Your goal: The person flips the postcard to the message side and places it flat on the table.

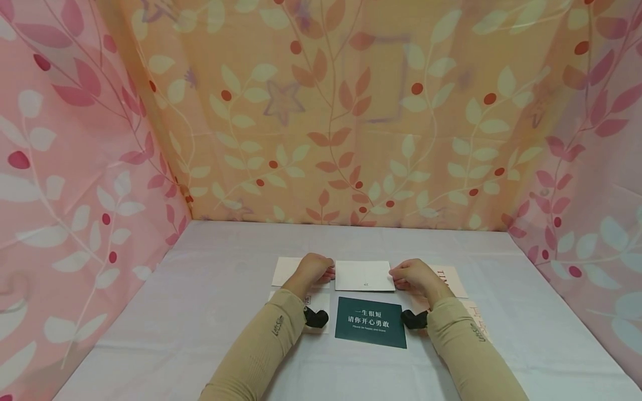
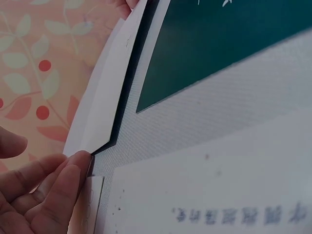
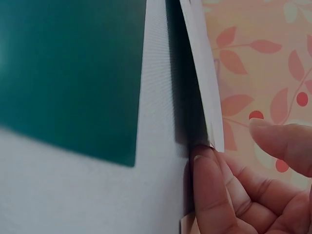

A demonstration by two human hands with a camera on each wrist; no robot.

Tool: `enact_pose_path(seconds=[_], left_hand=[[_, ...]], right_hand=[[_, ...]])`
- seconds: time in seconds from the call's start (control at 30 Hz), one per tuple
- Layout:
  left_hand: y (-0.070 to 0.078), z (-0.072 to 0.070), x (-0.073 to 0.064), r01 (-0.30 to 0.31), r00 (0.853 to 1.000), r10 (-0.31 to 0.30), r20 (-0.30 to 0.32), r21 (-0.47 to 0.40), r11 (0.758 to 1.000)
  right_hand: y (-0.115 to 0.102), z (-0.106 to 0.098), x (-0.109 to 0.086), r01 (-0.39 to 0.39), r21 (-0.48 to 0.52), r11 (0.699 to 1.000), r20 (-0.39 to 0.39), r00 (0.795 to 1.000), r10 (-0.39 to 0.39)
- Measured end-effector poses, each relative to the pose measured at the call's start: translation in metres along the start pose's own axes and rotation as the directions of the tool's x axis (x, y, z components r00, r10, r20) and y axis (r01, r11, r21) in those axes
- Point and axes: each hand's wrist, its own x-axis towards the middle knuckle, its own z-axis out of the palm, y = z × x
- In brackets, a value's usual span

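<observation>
A white card [image 1: 365, 275] with a tiny mark near its lower edge is held between both hands, just above the tablecloth with a dark shadow beneath. My left hand [image 1: 315, 269] grips its left end; in the left wrist view the fingertips [image 2: 78, 161] meet at the card's corner. The right end is held by my right hand [image 1: 417, 278], its fingers [image 3: 212, 187] bunched at the corner in the right wrist view, one digit standing apart. Directly in front lies a dark green card [image 1: 370, 334] with white lettering, touched by neither hand.
A cream card [image 1: 287, 269] and a white printed card [image 1: 322, 321] lie partly behind the left arm. Near the right arm are a card with red letters [image 1: 453, 281] and another pinkish card [image 1: 476, 312]. Floral cloth walls [image 1: 321, 111] surround the white tablecloth [image 1: 200, 289].
</observation>
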Motion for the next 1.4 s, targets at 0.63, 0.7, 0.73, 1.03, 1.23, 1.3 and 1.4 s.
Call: enact_pose_path(seconds=[0.63,0.7,0.73,1.03,1.23,1.3,1.4], left_hand=[[0.0026,0.001,-0.0015,0.009,1.0,-0.009,-0.006,-0.009,1.0],[0.0028,0.0013,-0.0011,0.016,1.0,-0.016,-0.008,-0.007,1.0],[0.003,0.0014,-0.001,0.02,1.0,-0.02,-0.008,-0.005,1.0],[0.0026,0.0018,0.0,0.02,1.0,-0.02,-0.003,-0.006,1.0],[0.0015,0.0007,0.0003,-0.001,1.0,0.001,0.02,-0.012,1.0],[0.0013,0.0001,0.0002,-0.01,1.0,0.01,0.028,-0.011,1.0],[0.0013,-0.0007,0.0001,-0.017,0.999,0.018,0.034,-0.016,1.0]], right_hand=[[0.0014,-0.0005,-0.0031,0.002,0.047,0.999,0.026,1.0,-0.004],[0.0017,-0.0008,-0.0028,0.009,0.041,0.999,0.031,0.999,-0.01],[0.0019,-0.0009,-0.0024,0.011,0.041,0.999,0.031,0.999,-0.012],[0.0006,-0.0021,-0.0039,0.019,0.014,1.0,0.033,0.999,-0.019],[-0.0001,-0.003,-0.005,0.01,0.019,1.0,0.037,0.999,-0.01],[0.0003,-0.003,-0.0045,0.011,0.023,1.0,0.036,0.999,-0.012],[0.0007,-0.0035,-0.0038,0.011,0.032,0.999,0.036,0.999,-0.012]])
